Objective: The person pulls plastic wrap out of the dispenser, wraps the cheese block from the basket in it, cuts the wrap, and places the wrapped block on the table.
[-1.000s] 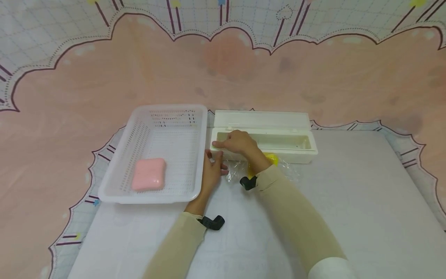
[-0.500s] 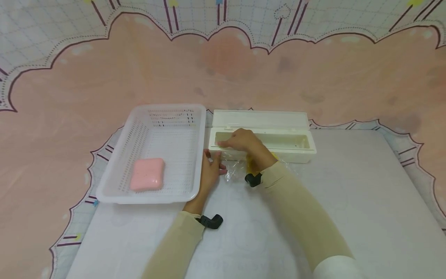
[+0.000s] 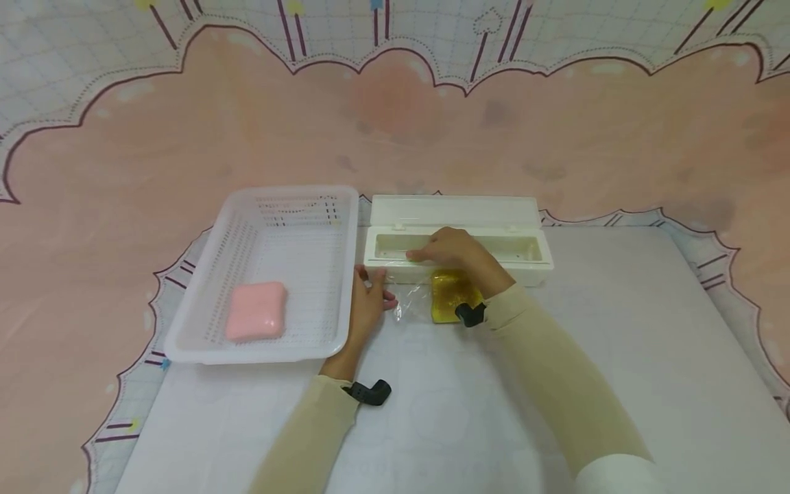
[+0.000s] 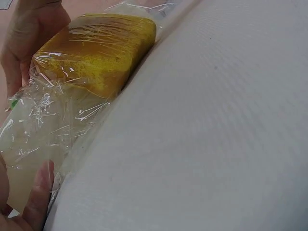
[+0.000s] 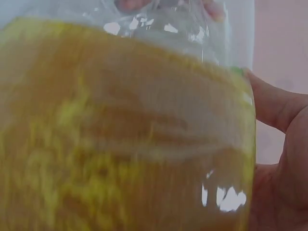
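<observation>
In the head view my right hand (image 3: 453, 248) reaches over the front edge of a white cling film box (image 3: 395, 273) whose lid stands raised. The right wrist view shows its thumb tip on a small green slide cutter (image 5: 237, 70) at that edge; its other fingers are partly hidden. My left hand (image 3: 367, 302) stays at the box's left front corner, fingers fairly straight against the box and the film. Between the hands, clear cling film (image 4: 57, 115) runs from the box over a yellow rounded block (image 3: 453, 296), which lies before the box, partly under my right wrist.
A white perforated basket (image 3: 259, 357) stands to the left, close beside my left forearm. Inside it lies a pink rounded block (image 3: 256, 311). A white cloth (image 3: 617, 329) covers the table, and a patterned pink cloth (image 3: 278, 137) lies beyond.
My right hand has slid rightward along the box's front edge from its left end. More of the yellow block shows now. My left hand keeps its place at the corner.
</observation>
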### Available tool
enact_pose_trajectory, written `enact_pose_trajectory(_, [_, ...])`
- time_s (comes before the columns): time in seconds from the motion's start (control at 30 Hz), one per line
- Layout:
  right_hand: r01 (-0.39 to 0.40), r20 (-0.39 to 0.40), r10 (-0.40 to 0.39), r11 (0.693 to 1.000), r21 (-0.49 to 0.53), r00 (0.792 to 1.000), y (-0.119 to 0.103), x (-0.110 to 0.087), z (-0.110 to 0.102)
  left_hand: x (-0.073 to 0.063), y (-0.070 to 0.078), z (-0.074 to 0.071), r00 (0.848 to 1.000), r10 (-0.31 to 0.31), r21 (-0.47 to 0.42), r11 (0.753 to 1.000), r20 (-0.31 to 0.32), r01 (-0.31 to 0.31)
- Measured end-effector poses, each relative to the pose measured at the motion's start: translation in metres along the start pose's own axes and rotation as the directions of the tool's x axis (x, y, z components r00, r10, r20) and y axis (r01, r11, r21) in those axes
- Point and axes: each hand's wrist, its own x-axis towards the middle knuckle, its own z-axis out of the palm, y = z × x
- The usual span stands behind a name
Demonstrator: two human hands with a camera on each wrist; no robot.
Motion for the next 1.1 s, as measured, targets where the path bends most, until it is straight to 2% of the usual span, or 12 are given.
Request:
enact_pose_trajectory(0.17, [-0.011, 0.016, 0.011, 1.000, -0.009, 1.000, 0.014, -0.004, -0.007, -0.001, 0.002, -0.001, 1.000, -0.001, -0.008, 1.000, -0.012, 0.001])
enact_pose_trajectory(0.47, [-0.016, 0.037, 0.020, 0.994, -0.107, 0.999, 0.042, -0.011, -0.023, 0.000, 0.002, 0.002, 1.000, 0.003, -0.003, 1.000, -0.012, -0.003])
enact_pose_trajectory(0.67, [-0.039, 0.023, 0.043, 0.988, -0.151, 0.999, 0.056, -0.018, -0.028, -0.002, 0.002, -0.001, 1.000, -0.002, 0.005, 1.000, -0.020, 0.002])
enact_pose_trajectory(1.1, [-0.040, -0.009, 0.039, 0.979, -0.202, 0.999, 0.082, -0.032, -0.043, -0.002, 0.003, 0.002, 1.000, -0.010, -0.001, 1.000, -0.022, 0.010])
